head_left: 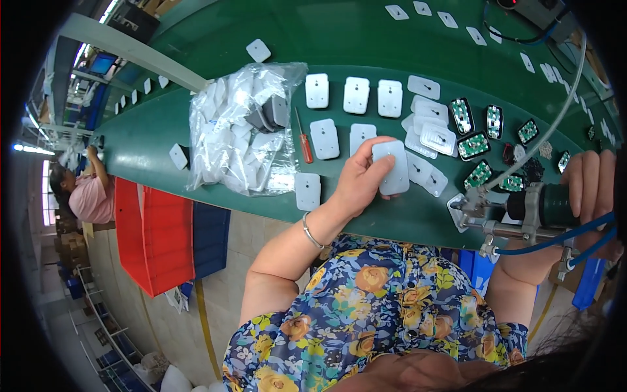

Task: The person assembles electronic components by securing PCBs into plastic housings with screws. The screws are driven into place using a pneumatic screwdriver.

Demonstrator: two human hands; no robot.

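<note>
Far left: person in a pink top, then a red plastic bin and a dark blue plastic bin below the near edge of the green workbench. One loose white rounded casing near that edge. Next to it, a clear plastic bag full of white casings, with dark grey plastic casings on its right half. Red-handled screwdriver just right of the bag, shaft toward the far edge. Then white casings with small holes: three in a far row, two behind my hand's side, one close to the near edge. My left hand is pinching a white rounded-rectangle plastic casing over the near edge, thumb on top. Right of it, overlapping thin white plates, then green circuit boards in black frames. Near right corner: metal clamp-type tool with blue hoses. My right hand is at its black cylinder, fingers curled; view's cut up there, can't tell if I'm gripping.
</note>
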